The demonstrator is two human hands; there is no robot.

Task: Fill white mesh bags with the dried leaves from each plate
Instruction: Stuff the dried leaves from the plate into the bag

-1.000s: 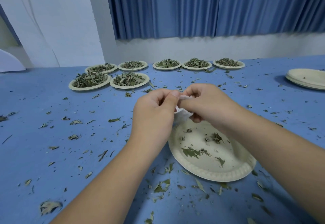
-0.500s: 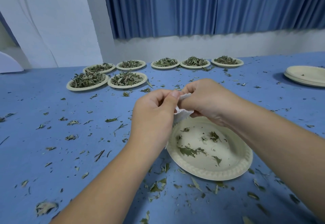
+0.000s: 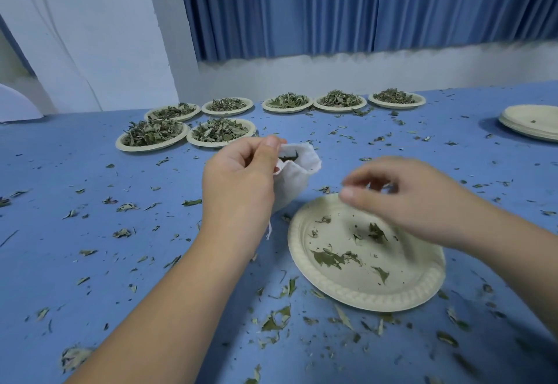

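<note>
While the blue table (image 3: 90, 202) lay littered with crumbs of leaf from end to end, seven heaped plates (image 3: 145, 148) waited along its far side and a stack of emptied plates (image 3: 531, 130) sat off to the right. Nearer the person, one plate (image 3: 362, 296) was nearly bare, with only a few dried leaves (image 3: 329, 258) and flecks scattered across it. The left hand (image 3: 238, 178) held the white mesh bag (image 3: 297, 172) up just beside that plate's far-left rim, pinching the bag's mouth so that it gaped, with something dark showing inside. The right hand (image 3: 401, 199) hovered above the plate, blurred, its fingers loosely bent with nothing that I could see between them. To my eye this was the tail end of emptying that plate. The next move would call for a gentle pinch on the thin, brittle scraps, then a short carry to the bag's narrow opening without dropping more onto the table.
</note>
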